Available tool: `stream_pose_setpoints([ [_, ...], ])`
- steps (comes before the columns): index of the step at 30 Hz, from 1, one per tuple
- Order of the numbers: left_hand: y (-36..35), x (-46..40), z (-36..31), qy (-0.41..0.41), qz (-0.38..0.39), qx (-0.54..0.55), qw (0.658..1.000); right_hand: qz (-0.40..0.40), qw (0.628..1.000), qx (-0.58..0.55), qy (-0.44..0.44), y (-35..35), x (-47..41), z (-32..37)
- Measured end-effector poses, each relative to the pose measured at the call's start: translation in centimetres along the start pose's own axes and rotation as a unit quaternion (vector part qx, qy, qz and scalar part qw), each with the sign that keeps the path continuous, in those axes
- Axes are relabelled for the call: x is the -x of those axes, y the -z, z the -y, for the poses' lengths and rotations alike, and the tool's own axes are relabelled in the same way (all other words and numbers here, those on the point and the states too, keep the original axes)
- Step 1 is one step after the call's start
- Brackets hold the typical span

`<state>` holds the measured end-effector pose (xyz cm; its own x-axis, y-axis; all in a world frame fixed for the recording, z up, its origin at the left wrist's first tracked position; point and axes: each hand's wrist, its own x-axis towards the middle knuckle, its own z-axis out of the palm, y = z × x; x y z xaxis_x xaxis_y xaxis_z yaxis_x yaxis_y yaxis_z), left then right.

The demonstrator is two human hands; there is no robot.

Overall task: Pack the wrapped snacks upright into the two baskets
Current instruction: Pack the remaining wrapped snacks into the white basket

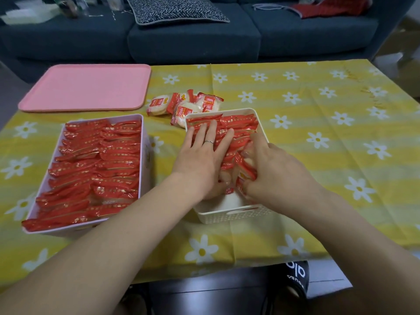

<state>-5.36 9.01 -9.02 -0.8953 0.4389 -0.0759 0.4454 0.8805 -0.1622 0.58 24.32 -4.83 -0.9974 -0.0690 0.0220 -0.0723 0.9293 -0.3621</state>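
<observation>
We take the white basket as our landmark; it sits on the surface, which is covered by a yellow cloth printed with white daisies; inside it we see wrapped snacks standing on edge in rows against its far wall, while its near end shows bare white floor; our left hand lies flat over those rows with the fingers spread and nothing gripped, a ring on one finger; our right hand is curled around a small bunch of snacks at the basket's right side, fingers closed on the wrappers, holding them on edge just above the bare floor; just beyond the basket's far wall, a loose pile of snacks lies flat on the cloth, the nearest one touching or nearly touching the rim; to the left of the basket, close by, stands the pale pink basket, filled end to end with red wrappers in two rows; farther left and behind, we see a pink tray lying on the cloth; beyond the surface stands a dark blue sofa with a patterned cushion.
</observation>
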Motion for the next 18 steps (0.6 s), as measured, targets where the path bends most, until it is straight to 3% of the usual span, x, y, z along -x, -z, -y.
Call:
stream_pose_setpoints([
  [5,0.0,-0.1,-0.2,0.003,0.024,-0.013,1.0,-0.011,0.995,-0.091,-0.038,2.4,-0.6,-0.3],
  [9,1.4,0.1,0.9,-0.024,0.03,0.141,0.989,-0.002,0.971,-0.212,-0.113,4.2,-1.2,-1.7],
  [11,3.3,0.4,1.3,-0.017,0.019,0.275,0.961,-0.002,0.938,-0.318,-0.14,4.9,-1.4,-2.3],
  [14,5.4,0.9,1.4,0.0,0.017,0.484,0.875,0.021,0.879,-0.448,-0.16,5.4,-1.4,-2.7],
  [16,5.7,1.0,1.2,-0.005,0.027,0.553,0.833,0.044,0.845,-0.506,-0.166,5.2,-1.4,-2.7],
  [18,5.6,1.1,1.1,0.005,0.022,0.572,0.82,0.058,0.815,-0.549,-0.174,4.8,-1.5,-2.6],
])
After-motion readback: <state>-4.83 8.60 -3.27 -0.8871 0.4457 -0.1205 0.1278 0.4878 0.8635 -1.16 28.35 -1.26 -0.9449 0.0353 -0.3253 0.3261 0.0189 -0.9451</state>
